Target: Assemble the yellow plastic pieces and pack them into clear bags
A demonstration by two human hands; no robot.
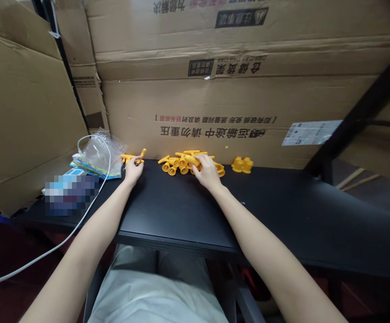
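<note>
My left hand (133,169) is closed on a small yellow plastic piece (140,157) at the far left of the black table (282,211), beside another yellow piece (127,157). My right hand (207,170) reaches into a pile of yellow plastic parts (181,163) at the back of the table, its fingers curled on one of them. A separate small cluster of yellow parts (242,164) lies to the right of the pile.
Large cardboard boxes (215,103) stand close behind the table and a cardboard sheet (23,112) leans at the left. A clear plastic bag (101,152) and a white cable (63,237) lie at the left. A black frame bar (359,112) slants on the right.
</note>
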